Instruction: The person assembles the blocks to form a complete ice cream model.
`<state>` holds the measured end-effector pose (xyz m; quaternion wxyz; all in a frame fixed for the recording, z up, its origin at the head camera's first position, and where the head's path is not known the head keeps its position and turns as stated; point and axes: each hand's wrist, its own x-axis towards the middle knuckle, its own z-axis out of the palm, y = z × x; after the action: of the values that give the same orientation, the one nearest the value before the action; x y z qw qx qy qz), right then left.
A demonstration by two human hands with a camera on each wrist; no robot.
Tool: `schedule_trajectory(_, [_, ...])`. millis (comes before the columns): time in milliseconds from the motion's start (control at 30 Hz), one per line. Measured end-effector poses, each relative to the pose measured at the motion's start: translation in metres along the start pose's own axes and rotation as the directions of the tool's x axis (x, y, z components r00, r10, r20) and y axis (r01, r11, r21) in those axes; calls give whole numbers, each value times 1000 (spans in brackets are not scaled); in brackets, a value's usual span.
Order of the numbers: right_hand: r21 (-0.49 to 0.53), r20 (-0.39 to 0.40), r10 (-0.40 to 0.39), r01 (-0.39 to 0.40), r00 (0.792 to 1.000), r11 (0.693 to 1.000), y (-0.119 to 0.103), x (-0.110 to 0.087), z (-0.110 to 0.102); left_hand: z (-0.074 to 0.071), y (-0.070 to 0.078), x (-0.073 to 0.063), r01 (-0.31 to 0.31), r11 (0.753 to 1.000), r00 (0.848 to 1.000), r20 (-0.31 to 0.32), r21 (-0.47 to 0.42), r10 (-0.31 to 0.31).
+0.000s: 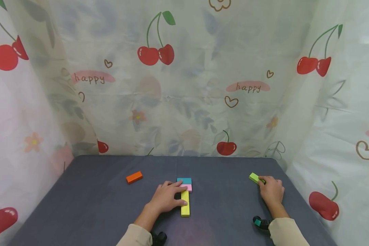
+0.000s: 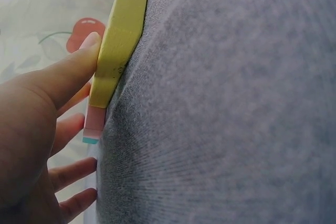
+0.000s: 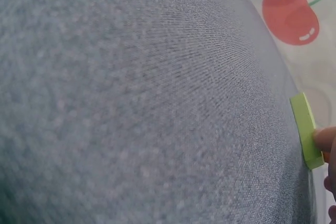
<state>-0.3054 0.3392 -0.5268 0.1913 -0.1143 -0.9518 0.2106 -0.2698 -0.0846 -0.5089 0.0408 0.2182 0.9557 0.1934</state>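
On the dark grey cloth, three wooden blocks touch in a row: a blue block (image 1: 184,180) at the back, a pink block (image 1: 189,187) in front of it, and a yellow block (image 1: 185,208) pointing lengthwise toward me. My left hand (image 1: 166,198) lies over their left side. Its thumb rests on the yellow block and its index finger reaches the pink one, the fingers spread and fairly straight in the left wrist view. Far to the right, my right hand (image 1: 272,192) pinches a light green block (image 1: 254,177), which looks down on the cloth; its fingertips are partly hidden.
An orange block (image 1: 134,177) lies apart at the back left of the dark grey table (image 1: 89,205). Black wrist devices (image 1: 261,223) sit at both sleeves. A cherry-printed curtain (image 1: 184,102) stands behind the table and along both sides.
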Motion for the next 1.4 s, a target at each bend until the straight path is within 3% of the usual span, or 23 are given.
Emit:
schedule_trajectory(667, [27,-35,-78,79,996,997,-19,-3,7,1,2,1,0,1000,1000,6,-17,0])
schedule_trajectory(1400, [164,-60,-124,132,991,978,-71,-19,43,1,2,-1,4,1000,1000,-5,-10,-4])
